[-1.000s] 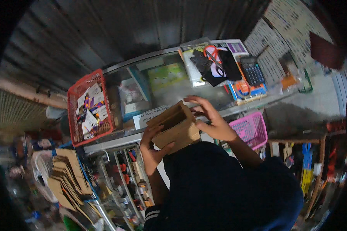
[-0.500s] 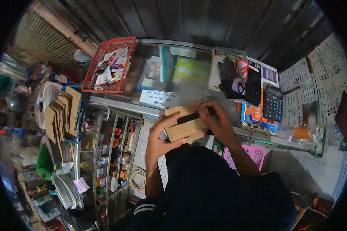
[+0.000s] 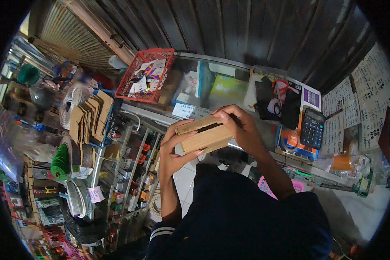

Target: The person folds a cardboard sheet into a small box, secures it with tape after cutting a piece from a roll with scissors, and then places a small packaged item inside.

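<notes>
Between my two hands is a small tan box (image 3: 209,138), of cardboard or thin wood, with a long dark gap along its upper side. My left hand (image 3: 170,151) grips its left end, thumb along the lower edge and fingers over the top. At the other end, my right hand (image 3: 242,128) holds the far right corner, its fingers bent over the upper flap or panel. The box is held in the air in front of the glass counter's near edge. What lies inside the gap is too dark to make out.
On the glass counter (image 3: 158,113) stand a red plastic basket (image 3: 125,82) of small packets, a black bag (image 3: 264,102) and a calculator (image 3: 312,128). Cardboard pieces (image 3: 89,115) and a green twine spool (image 3: 60,162) are at left. A pink basket (image 3: 298,186) sits low at right.
The box has turned so its long side shows more, and the gap looks narrower. My right hand now wraps the far right corner. The whole view has shifted, moving the counter rightward.
</notes>
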{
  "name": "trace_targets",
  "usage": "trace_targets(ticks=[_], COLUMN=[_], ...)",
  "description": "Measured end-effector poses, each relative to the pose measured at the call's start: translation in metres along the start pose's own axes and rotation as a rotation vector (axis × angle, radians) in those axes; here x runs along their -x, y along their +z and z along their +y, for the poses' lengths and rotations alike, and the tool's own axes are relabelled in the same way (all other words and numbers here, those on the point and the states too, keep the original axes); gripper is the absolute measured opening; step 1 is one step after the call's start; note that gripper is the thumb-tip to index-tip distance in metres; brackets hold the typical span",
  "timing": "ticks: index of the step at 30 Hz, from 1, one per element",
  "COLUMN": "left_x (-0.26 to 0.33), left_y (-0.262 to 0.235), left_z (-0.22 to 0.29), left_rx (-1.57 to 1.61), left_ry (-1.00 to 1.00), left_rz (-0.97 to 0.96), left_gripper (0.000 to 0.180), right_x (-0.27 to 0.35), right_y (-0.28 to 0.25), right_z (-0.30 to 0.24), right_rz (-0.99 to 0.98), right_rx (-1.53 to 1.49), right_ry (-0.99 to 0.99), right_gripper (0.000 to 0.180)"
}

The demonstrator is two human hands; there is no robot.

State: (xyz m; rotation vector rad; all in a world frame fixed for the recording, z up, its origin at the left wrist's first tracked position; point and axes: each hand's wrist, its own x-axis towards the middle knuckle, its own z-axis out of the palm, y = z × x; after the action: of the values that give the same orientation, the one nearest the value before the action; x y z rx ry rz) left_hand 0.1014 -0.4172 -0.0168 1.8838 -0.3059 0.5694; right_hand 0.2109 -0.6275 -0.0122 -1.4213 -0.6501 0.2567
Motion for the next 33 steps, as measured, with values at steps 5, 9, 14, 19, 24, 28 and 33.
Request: trace_targets(ticks=[5,9,14,19,24,28,33], left_x=[-0.008,-0.013,-0.012,-0.004,0.01,-0.001,0.013], left_y=[-0.004,-0.006,-0.014,-0.016,0.003,0.019,0.038], left_z=[0.02,0.034,0.036,0.016,-0.002,0.0,-0.008], left_rx=[-0.046,-0.05,-0.138,0.049,0.766,1.208,1.39], left_ry=[0.077,0.114,0.137,0.161,-0.376,-0.53,-0.559], left_rz=[0.023,0.07,0.042,0.211,0.715,0.696,0.489], left_gripper=[0.052,0.052,0.049,0.055,0.064,0.052,0.053], right_x=[-0.009,-0.009,-0.008,-0.005,0.005,0.026,0.019], right_y=[0.0,0.002,0.006,0.015,0.007,0.027,0.065], right_z=[-0.03,-0.05,-0.049,-0.05,-0.03,-0.013,-0.024], right_rz=[-0.009,-0.028,-0.053,0.057,0.185,0.131,0.172], right_rx=[-0.033,0.001,-0.028,-0.263,-0.197,-0.32,-0.206], right_ry=[0.057,0.029,-0.032,-0.116,-0.15,-0.07,-0.179], right_gripper=[0.021,0.021,0.023,0.031,0.03,0.025,0.024])
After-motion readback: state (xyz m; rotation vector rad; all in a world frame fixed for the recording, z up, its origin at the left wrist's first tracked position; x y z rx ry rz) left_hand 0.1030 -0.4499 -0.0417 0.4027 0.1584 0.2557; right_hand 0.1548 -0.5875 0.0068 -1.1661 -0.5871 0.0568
